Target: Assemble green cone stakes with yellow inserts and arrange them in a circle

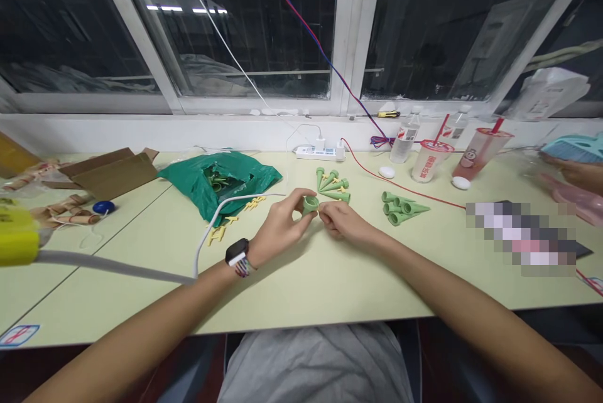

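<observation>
I look through one head-worn camera, facing forward and down from close above the table [330, 293], with the hands [280, 224] mid-frame and windows [264, 20] across the top.

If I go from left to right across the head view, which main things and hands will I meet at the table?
Cardboard box, green plastic bag, left hand, held green cone, right hand, group of green cones, rightmost drink cup.

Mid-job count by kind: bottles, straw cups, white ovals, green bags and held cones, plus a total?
Bottles: 2
Straw cups: 2
White ovals: 2
Green bag: 1
Held cone: 1
Total: 8
</observation>
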`<action>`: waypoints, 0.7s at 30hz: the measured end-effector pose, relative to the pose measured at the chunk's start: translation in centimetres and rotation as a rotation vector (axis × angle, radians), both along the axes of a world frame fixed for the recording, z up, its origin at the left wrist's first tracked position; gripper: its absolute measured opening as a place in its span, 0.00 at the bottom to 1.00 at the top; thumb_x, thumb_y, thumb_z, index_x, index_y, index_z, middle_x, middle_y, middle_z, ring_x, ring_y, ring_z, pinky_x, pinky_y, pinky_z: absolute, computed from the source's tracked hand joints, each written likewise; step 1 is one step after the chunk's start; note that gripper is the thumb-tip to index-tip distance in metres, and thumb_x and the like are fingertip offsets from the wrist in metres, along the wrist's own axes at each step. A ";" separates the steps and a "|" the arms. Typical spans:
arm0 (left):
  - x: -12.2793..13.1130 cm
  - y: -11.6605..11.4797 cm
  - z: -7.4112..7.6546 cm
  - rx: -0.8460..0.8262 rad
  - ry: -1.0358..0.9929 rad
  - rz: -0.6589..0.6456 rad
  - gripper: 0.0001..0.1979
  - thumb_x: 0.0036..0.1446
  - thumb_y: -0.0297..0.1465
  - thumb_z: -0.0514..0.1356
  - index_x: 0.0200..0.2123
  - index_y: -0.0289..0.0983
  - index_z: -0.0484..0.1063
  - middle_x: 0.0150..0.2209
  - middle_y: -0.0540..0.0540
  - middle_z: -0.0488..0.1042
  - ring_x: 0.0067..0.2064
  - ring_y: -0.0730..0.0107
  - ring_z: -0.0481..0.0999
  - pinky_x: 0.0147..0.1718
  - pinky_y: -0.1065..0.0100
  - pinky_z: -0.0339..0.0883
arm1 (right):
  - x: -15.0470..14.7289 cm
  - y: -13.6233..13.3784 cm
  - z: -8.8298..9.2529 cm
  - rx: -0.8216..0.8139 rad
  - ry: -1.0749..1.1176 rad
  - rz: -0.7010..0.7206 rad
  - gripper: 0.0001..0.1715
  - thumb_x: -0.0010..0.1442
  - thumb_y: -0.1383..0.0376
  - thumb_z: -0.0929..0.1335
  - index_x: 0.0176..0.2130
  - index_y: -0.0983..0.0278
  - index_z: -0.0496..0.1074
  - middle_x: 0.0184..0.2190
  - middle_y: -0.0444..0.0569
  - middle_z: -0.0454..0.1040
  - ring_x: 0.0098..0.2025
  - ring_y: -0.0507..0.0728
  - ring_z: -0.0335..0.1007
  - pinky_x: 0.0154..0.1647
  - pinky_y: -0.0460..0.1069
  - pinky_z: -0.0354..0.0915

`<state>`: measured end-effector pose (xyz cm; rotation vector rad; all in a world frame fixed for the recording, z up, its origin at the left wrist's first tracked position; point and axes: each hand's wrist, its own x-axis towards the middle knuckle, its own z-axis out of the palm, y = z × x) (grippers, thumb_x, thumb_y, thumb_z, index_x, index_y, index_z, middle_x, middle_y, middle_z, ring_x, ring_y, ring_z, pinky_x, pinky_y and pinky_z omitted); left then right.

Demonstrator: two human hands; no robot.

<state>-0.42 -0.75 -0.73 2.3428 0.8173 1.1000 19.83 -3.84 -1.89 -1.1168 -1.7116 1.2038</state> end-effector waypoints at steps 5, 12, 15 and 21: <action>0.1 0.8 0.9 -0.854 -0.254 -0.243 0.18 0.56 0.33 0.71 0.48 0.36 0.73 0.35 0.47 0.78 0.39 0.66 0.79 0.41 0.66 0.71 | 0.0 -0.3 -0.6 0.600 -0.598 -0.163 0.10 0.72 0.61 0.59 0.37 0.60 0.60 0.32 0.46 0.70 0.30 0.55 0.60 0.31 0.49 0.47; -0.6 1.9 0.8 -1.375 -0.291 -0.416 0.11 0.51 0.27 0.74 0.37 0.31 0.79 0.34 0.45 0.77 0.34 0.74 0.75 0.37 0.73 0.70 | 0.0 -0.4 -0.6 0.765 -0.708 -0.129 0.10 0.70 0.64 0.61 0.35 0.61 0.63 0.30 0.47 0.73 0.28 0.54 0.59 0.29 0.50 0.44; -0.6 1.9 0.7 -1.361 -0.258 -0.436 0.12 0.50 0.27 0.74 0.38 0.30 0.80 0.35 0.43 0.78 0.35 0.73 0.76 0.39 0.72 0.71 | -0.1 -0.6 -0.9 0.654 -0.571 -0.101 0.11 0.69 0.64 0.62 0.33 0.61 0.63 0.28 0.44 0.72 0.27 0.53 0.60 0.30 0.48 0.47; -0.6 1.1 1.9 -0.960 -0.198 -0.371 0.20 0.55 0.32 0.73 0.49 0.33 0.76 0.33 0.46 0.79 0.38 0.68 0.79 0.40 0.68 0.70 | -1.1 -0.9 -1.2 0.408 -0.170 -0.093 0.13 0.69 0.65 0.61 0.34 0.62 0.71 0.31 0.44 0.76 0.31 0.53 0.66 0.34 0.47 0.57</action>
